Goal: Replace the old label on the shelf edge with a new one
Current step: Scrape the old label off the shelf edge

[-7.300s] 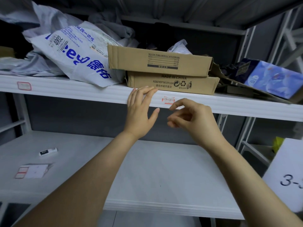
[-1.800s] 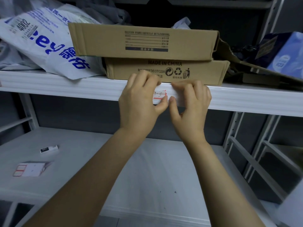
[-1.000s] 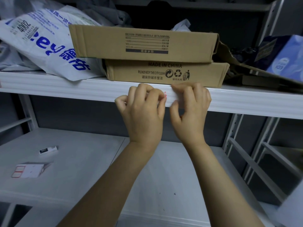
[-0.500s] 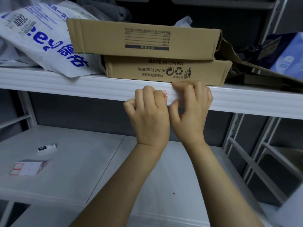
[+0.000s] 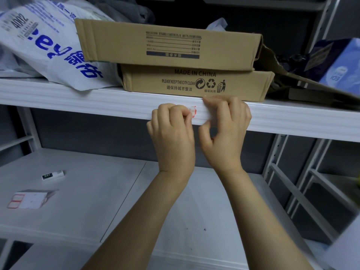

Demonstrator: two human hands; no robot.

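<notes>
Well, the old label [image 5: 192, 112] sits on the white shelf edge [image 5: 97, 106], not yet off. The left hand [image 5: 173, 137] seems to pinch it with curled fingers, which hide most of it. The right hand [image 5: 226, 129] hooks its fingers over the edge just beside. The new labels [image 5: 29, 198] wait on the lower shelf.

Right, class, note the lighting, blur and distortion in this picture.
Head view: dim light, no glare; wide-angle skews the shelf edge; the blue package at far right is smeared; the left hand and right hand are sharp, the left hiding most of the red-bordered label.
</notes>
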